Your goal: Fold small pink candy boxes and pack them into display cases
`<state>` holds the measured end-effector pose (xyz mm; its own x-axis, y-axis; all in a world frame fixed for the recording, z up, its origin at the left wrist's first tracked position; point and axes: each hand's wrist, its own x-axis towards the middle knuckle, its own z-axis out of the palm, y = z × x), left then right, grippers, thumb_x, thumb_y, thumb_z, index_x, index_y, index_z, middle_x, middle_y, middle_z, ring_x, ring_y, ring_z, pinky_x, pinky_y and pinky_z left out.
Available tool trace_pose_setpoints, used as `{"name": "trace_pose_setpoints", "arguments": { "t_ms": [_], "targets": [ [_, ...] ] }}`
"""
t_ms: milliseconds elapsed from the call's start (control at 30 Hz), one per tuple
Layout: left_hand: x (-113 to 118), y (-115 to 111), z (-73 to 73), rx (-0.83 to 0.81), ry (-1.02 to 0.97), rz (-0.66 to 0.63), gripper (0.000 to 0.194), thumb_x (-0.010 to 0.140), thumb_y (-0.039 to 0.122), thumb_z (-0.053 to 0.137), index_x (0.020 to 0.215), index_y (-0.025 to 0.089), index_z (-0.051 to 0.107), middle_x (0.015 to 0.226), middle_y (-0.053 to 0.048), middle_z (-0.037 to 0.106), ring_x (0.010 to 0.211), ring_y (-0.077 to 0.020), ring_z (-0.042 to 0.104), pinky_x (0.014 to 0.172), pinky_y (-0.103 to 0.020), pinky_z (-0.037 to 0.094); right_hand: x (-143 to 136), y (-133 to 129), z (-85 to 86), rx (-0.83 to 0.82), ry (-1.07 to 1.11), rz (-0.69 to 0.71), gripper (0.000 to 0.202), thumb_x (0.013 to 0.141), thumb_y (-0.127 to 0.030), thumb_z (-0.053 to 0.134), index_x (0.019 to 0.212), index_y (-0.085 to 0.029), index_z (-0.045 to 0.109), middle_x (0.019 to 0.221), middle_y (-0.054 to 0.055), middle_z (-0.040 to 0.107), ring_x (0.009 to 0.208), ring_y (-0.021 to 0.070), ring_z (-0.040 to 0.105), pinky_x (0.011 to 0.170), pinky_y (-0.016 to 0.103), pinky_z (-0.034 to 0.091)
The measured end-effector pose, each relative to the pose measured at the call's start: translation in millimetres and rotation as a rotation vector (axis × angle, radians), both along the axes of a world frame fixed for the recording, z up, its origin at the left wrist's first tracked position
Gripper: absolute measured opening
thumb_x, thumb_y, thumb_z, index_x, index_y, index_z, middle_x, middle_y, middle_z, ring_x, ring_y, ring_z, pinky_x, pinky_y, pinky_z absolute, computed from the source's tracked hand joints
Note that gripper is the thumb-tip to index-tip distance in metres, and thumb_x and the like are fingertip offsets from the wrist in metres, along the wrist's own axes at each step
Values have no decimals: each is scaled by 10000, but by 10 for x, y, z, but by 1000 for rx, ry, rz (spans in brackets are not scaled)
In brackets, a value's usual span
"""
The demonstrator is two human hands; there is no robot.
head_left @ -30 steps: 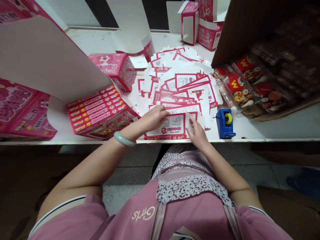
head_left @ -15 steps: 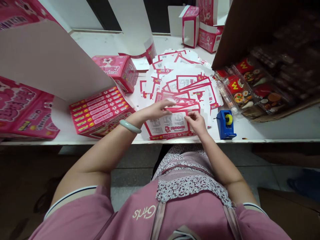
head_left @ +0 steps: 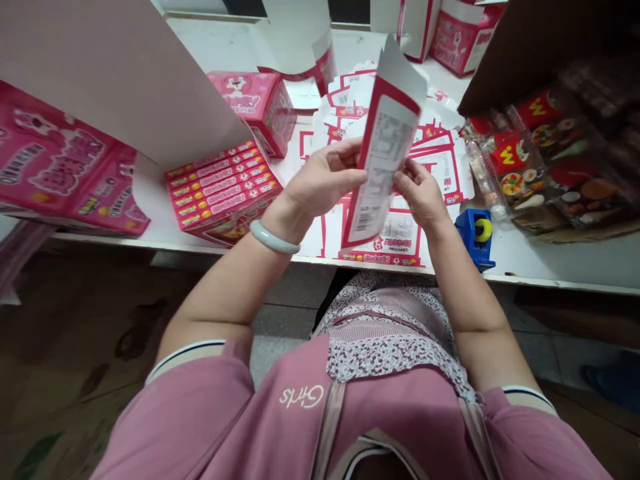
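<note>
Right now my left hand (head_left: pixel 325 181) and my right hand (head_left: pixel 423 197) are both clamped on one flat white-and-red printed carton blank (head_left: pixel 383 150), fingers pinching its two long edges so it stands nearly upright above the table edge, its printed panel turned toward me where I can read it. Just beneath it, on the white tabletop (head_left: pixel 550 260), lies the spread heap of matching flat carton blanks (head_left: pixel 395 240), fanned so single sheets come off easily. A small blue tape dispenser (head_left: pixel 476 230) sits just beside my right wrist, close to hand. To my left a stack of slim pink boxes (head_left: pixel 223 187) rests inside an open carton. Farther back stands a folded pink cube box (head_left: pixel 255 103).
</note>
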<state>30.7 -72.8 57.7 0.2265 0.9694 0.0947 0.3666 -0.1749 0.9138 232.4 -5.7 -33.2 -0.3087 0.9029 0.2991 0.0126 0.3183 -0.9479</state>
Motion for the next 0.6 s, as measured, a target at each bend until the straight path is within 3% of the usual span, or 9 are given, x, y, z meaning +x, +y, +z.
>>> {"name": "trace_pose_setpoints", "arguments": {
  "t_ms": [133,200,267,333,400,467,533,600],
  "targets": [
    [65,196,-224,179,-27,129,669,895,513,676,1457,234,442,1394,-43,610,1368,-314,524,1022,-427,526,91,-55,-50,-65,134,-94,576,742,-659,776,1120,-240,659,1124,69,741,1121,267,692,965,467,582],
    [56,231,-307,175,-131,125,702,874,471,689,1461,191,423,1410,-56,603,1342,-268,544,1063,-386,493,113,-110,-91,-82,160,-185,505,759,-623,776,1057,-231,665,1074,58,754,1062,250,705,964,460,583],
    [35,177,-390,27,-221,56,727,825,435,731,1445,180,451,1387,-43,628,1288,-229,581,1087,-352,483,117,-145,-152,-113,181,-271,454,803,-620,729,1021,-229,653,1040,58,759,1022,232,704,963,445,584],
    [-7,57,-491,-154,-230,7,654,759,421,795,1330,188,577,1285,-16,690,1195,-220,629,1070,-343,512,115,-171,-221,-160,194,-309,440,826,-622,696,1019,-230,641,1039,62,761,994,220,703,964,437,587],
    [-82,-62,-607,-219,-198,47,503,710,424,847,1117,181,678,1123,-4,744,1066,-227,672,1005,-354,561,103,-216,-283,-214,202,-282,460,808,-623,713,1035,-228,645,1067,64,765,987,218,706,973,436,591],
    [-178,-104,-706,-246,-199,84,463,700,406,869,1066,194,681,1043,8,760,974,-228,697,923,-366,604,62,-287,-331,-271,211,-231,489,778,-627,738,1042,-223,659,1091,63,771,995,225,717,975,441,597],
    [-247,-47,-737,-319,-216,58,512,648,408,903,1070,210,691,1026,-6,772,943,-253,714,864,-378,630,-8,-353,-347,-305,195,-201,481,809,-646,694,1025,-217,670,1064,53,783,988,228,731,954,443,611],
    [-243,53,-662,-442,-253,46,588,582,432,933,1085,226,707,1044,-41,778,1001,-311,716,849,-403,645,-48,-357,-303,-295,99,-117,440,863,-643,634,980,-222,689,997,23,794,965,222,745,920,431,628]
  ]
}}
